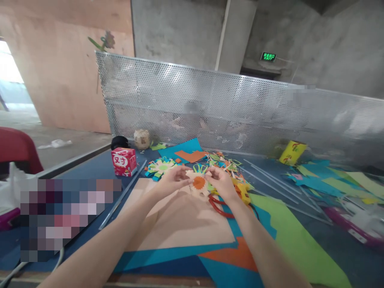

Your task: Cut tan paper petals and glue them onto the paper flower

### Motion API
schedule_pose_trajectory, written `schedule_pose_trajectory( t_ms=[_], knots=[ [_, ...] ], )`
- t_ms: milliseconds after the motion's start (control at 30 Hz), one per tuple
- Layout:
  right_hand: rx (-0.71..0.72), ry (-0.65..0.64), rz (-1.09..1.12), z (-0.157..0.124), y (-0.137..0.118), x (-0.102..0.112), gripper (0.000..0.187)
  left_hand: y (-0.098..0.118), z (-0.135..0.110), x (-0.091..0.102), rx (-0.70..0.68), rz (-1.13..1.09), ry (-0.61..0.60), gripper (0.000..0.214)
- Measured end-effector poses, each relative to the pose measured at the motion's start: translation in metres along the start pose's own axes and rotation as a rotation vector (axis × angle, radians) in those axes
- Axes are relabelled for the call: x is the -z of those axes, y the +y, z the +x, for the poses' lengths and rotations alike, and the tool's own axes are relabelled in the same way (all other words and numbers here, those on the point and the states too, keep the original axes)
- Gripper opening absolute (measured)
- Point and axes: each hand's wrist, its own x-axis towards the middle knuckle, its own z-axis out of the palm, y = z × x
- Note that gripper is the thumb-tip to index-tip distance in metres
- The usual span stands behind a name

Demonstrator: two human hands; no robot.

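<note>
Between both hands is a flower cut from thin sheet material, with an orange notched centre [199, 183], cream petals and green and blue looped strips at its top. My left hand [177, 179] pinches its left side with bent fingers. At the opposite edge, my right hand [221, 183] is closed on the petals. Whether the sheet is felt or paper is unclear. Below the flower lies a cream sheet [180, 224]. Red-handled scissors [219, 207] and a yellow tool [243, 191] lie by my right forearm, partly hidden. Another layered flower [162, 167] rests beyond my left hand.
A red box [123, 162], a jar [142, 139] and clear rods [276, 182] are on the table. Colourful scraps [225, 162] lie beyond my hands, and a green sheet [288, 232] at right. A yellow cylinder [293, 153] stands near the perforated metal partition [168, 96].
</note>
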Motion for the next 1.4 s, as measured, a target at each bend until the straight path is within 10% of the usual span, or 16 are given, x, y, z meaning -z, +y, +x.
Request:
schedule_pose_trajectory(
  t_ms=[1400],
  knots=[
    [-0.254, -0.081, 0.256, -0.011, 0.011, -0.023, 0.019, 0.0, 0.002, -0.014, 0.258, -0.394, 0.328, 0.041]
  ],
)
